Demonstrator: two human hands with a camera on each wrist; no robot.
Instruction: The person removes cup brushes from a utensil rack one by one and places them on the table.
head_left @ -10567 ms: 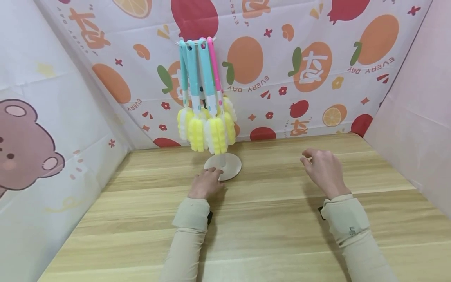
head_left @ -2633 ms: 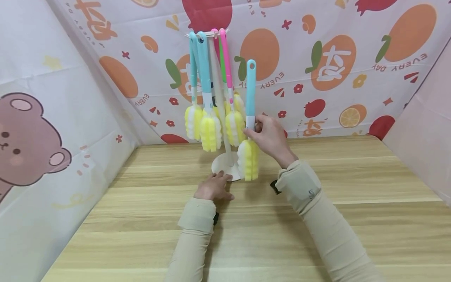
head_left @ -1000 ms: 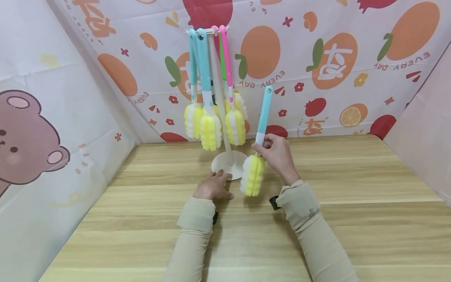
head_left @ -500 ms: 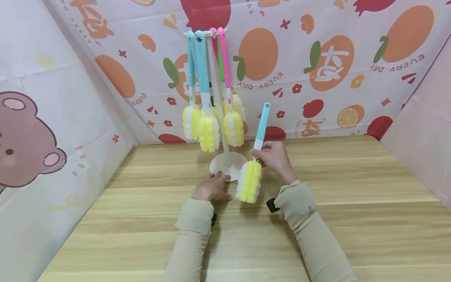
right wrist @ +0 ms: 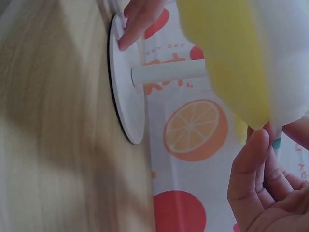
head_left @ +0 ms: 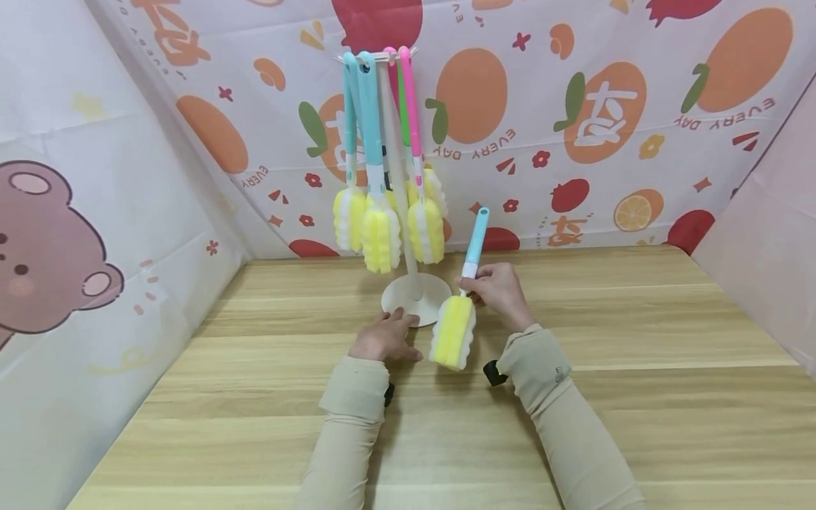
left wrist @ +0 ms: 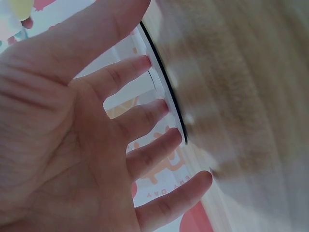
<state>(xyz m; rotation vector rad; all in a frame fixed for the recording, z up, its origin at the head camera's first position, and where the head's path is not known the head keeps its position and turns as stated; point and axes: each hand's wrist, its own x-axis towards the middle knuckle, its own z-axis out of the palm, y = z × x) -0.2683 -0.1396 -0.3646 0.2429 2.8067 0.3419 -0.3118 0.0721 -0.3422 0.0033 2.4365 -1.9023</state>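
our right hand (head_left: 500, 290) pinches the blue-handled brush (head_left: 454, 333) by its neck, tilted over the table (head_left: 446, 439); our left hand (head_left: 385, 336), fingers spread, touches the round base (head_left: 405, 294). the stand (head_left: 411, 265), hung with other brushes (head_left: 380, 241), rises between us and the printed backdrop (head_left: 548, 191).

The near brush (head_left: 453, 329) pairs a turquoise handle and white collar with a sponge head banded lengthwise in yellow and white. The stand (head_left: 431, 287) is white. On its left hang turquoise brushes (head_left: 371, 120); on its right, a pink brush (head_left: 411, 106) and a bright green handle (head_left: 404, 124) — the hanging sponges (head_left: 381, 241) yellow and white. The far cloth (head_left: 554, 25) is white, printed with oranges, red fruit, green leaves and orange lettering; the left cloth (head_left: 146, 191) is white with a brownish-pink bear (head_left: 44, 248). The right cloth (head_left: 765, 212) is pale pink, the table (head_left: 707, 382) tan wood grain — the sleeves (head_left: 347, 432) beige.
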